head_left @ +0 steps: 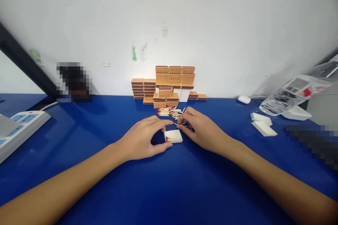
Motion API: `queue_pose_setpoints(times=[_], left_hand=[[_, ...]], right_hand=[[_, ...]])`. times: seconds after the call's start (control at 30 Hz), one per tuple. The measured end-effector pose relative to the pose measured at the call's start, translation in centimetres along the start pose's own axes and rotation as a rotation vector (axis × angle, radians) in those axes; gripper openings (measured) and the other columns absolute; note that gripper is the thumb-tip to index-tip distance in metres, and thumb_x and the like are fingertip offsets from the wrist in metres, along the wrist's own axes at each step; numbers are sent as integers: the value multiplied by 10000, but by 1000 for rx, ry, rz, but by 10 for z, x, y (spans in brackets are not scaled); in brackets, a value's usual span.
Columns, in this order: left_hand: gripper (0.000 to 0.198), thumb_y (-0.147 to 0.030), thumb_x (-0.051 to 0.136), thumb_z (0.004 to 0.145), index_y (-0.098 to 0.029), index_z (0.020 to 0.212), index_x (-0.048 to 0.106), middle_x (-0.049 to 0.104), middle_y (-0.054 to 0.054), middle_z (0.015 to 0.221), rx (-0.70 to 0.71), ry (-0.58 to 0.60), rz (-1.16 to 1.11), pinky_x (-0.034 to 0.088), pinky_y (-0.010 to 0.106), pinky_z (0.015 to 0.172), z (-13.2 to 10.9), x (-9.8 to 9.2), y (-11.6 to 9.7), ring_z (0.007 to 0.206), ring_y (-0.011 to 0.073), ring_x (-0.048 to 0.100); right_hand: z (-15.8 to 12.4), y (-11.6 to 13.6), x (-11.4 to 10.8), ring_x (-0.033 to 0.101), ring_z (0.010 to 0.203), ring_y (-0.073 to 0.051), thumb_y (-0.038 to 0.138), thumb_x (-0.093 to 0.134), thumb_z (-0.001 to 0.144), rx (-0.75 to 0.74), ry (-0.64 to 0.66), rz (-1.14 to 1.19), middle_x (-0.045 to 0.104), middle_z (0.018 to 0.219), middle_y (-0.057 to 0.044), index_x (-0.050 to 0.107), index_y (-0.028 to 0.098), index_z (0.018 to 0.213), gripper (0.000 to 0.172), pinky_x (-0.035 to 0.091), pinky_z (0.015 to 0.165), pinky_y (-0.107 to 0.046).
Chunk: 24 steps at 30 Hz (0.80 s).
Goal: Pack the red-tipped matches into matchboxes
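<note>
A small white matchbox tray lies on the blue table with several red-tipped matches along its front side. My left hand grips the tray at its left end, thumb at the front edge and a bent finger at the back. Its index finger reaches over to the tip of a match near my right hand. Just right of the tray, my right hand is closed in a pinch on a few matches. Behind both hands lies a loose pile of matches, some pointing different ways.
Stacked orange matchboxes stand against the white wall, with white trays among them. To the right are white blocks, a white mouse-shaped object and a tilted plastic bottle. A power strip sits at left.
</note>
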<state>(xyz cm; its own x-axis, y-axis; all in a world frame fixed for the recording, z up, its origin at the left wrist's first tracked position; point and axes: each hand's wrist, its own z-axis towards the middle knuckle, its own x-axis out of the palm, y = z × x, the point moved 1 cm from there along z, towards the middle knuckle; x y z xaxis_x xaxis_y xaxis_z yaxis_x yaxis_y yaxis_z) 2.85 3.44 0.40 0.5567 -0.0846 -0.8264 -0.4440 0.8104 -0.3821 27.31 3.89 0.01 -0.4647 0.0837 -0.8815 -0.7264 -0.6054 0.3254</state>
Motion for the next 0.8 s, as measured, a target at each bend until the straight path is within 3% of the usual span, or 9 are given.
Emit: queue_pose_setpoints(times=[0.17, 0.47, 0.63, 0.8], left_hand=[[529, -359, 753, 926, -225, 1408, 579, 726, 38, 1057, 0, -9, 17, 580, 425, 924, -1, 1, 0, 1011, 234, 685], [524, -377, 750, 936, -207, 1402, 583, 728, 39, 1047, -1, -16, 13, 574, 432, 934, -1, 1, 0, 993, 229, 679], [532, -379, 749, 937, -203, 1409, 577, 730, 44, 1045, 4, -14, 20, 571, 432, 932, -1, 0, -1, 991, 235, 678], [535, -374, 755, 931, -184, 1401, 583, 726, 51, 1047, 12, -25, 34, 576, 422, 926, -2, 1, 0, 990, 233, 678]], right_hand=[[2, -3, -3, 607, 910, -200, 161, 550, 1036, -22, 40, 5, 609, 1030, -75, 640, 182, 980, 108, 514, 821, -346], [8, 4, -10, 578, 793, -173, 272, 557, 1056, 76, -117, 298, 649, 894, -29, 603, 212, 950, 130, 459, 739, -310], [6, 4, -4, 557, 711, -164, 376, 567, 1051, 194, -78, 460, 658, 834, -8, 615, 220, 938, 199, 434, 683, -310], [1, -6, -2, 540, 707, -173, 350, 590, 1030, 232, -26, 357, 648, 820, -10, 641, 220, 921, 177, 421, 686, -323]])
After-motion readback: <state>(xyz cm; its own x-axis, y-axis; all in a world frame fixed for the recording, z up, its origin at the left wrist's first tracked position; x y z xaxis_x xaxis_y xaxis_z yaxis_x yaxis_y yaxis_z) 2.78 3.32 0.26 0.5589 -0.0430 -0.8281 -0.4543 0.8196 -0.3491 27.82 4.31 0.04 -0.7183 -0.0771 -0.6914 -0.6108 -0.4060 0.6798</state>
